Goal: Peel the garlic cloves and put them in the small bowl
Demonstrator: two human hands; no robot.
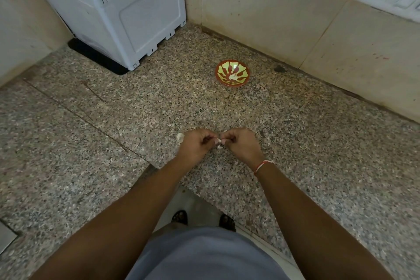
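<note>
Item, peeling under way: we are pinching one garlic clove (219, 141) between both hands (218, 142), fingers curled. Small bowl (232, 72), well beyond the hands, is holding some peeled garlic; loose skins (180, 137) are lying beside the left hand (196, 146).

Bare forearms, no sleeves in view. Red-and-white thread band (263, 165) tied round the right wrist. Grey garment (204, 254) over the torso. Dark open-toed sandals (180, 217) on both feet, toes showing.
</note>
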